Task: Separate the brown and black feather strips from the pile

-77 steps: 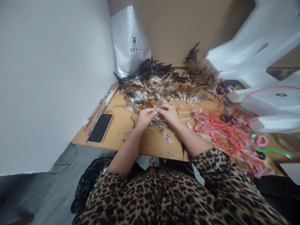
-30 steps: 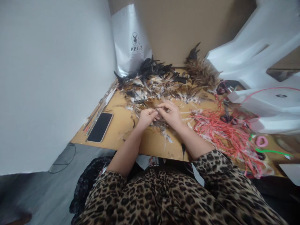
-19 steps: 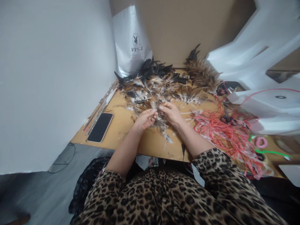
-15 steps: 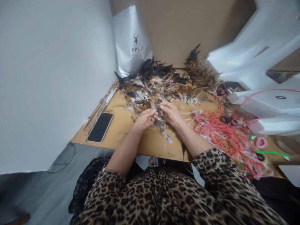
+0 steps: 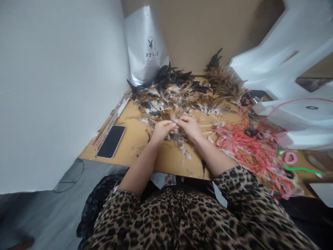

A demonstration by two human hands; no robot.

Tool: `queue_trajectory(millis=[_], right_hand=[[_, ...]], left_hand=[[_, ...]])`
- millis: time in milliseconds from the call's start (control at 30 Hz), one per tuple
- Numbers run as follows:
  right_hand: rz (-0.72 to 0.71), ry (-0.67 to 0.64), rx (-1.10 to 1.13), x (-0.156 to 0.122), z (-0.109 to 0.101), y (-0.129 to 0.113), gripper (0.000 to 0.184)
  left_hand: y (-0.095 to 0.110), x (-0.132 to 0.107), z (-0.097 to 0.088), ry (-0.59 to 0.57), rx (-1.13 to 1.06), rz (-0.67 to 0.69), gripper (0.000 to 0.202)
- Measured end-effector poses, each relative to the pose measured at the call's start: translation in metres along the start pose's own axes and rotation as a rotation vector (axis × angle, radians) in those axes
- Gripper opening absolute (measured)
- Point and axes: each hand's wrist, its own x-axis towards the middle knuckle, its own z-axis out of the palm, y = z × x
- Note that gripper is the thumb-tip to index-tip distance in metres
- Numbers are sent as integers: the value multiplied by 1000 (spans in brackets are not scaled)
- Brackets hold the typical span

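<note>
My left hand (image 5: 164,130) and my right hand (image 5: 189,126) meet fingertip to fingertip over the table. Both are closed in a pinch. Brownish feathers (image 5: 174,113) rise from between the fingertips; how many are held is hidden by the fingers. Under and just in front of the hands lie loose grey and white feather scraps (image 5: 183,146). Right behind them spreads a heap of brown, white and black feathers (image 5: 166,93).
A phone (image 5: 111,141) lies left of my hands. Red and pink strings (image 5: 241,146) with dark-handled scissors (image 5: 252,132) are at right. Behind stand a silver bag (image 5: 148,48) and a bunch of brown feathers (image 5: 226,81). White sewing-machine-like equipment (image 5: 293,118) rises at far right.
My fingertips, slightly apart before, have come together. The left hand has shifted a little to the right, and brown feathers now show more above the fingers.
</note>
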Motion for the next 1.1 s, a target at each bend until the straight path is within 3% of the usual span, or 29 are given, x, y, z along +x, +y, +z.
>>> queue_trajectory(millis=[67,267,367,533,667,867,1100], right_hand=[[53,-33,56,2,-3,0,28],[245,-295,263,6,-10,3,34],[201,-211,222,5,-8,0,30],[-130,91,32,1,-6,-11,28],[-269,96,-95,2,-9,-12,27],[-257,55,-134,4,-9,-4,19],[-110,81,148,7,-9,-8,24]], left_hand=[[0,-1,-1,-50,-27,-39,23],[2,-6,-3,-184,-59,-125,27],[3,-5,-3,-154,-41,-94,26],[2,-2,-3,-45,9,-19,28],[1,-1,-2,-32,116,29,25],[0,-1,-1,-59,110,8,23],[1,-1,-5,-57,-128,-99,24]])
